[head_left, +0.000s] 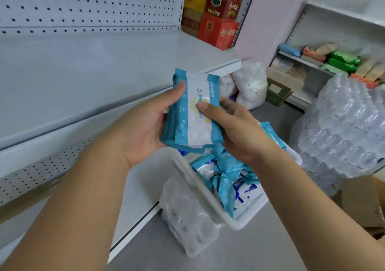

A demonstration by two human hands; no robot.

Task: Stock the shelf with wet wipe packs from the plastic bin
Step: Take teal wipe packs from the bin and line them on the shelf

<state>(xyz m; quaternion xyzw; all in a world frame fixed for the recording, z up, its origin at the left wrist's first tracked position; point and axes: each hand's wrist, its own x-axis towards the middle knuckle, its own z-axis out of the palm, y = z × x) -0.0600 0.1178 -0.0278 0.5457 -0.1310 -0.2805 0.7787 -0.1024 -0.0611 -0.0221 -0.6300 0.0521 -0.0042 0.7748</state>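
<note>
Head view: left grip [143, 129] and right grip [239, 131] pinch teal-edged, white-centred wet wipe packs [195, 131].

1. Your wet wipe packs [193, 114] are teal with a white centre band.
2. Your plastic bin [245, 221] is milky white.
3. Your shelf [83, 72] is pale grey; its back panel [83, 4] shows rows of dark dots.
4. You see red and yellow boxes [218, 20] beyond.

Packs [224, 179] in bin [245, 221], bin right of shelf [104, 62], boxes [216, 10] behind
</note>
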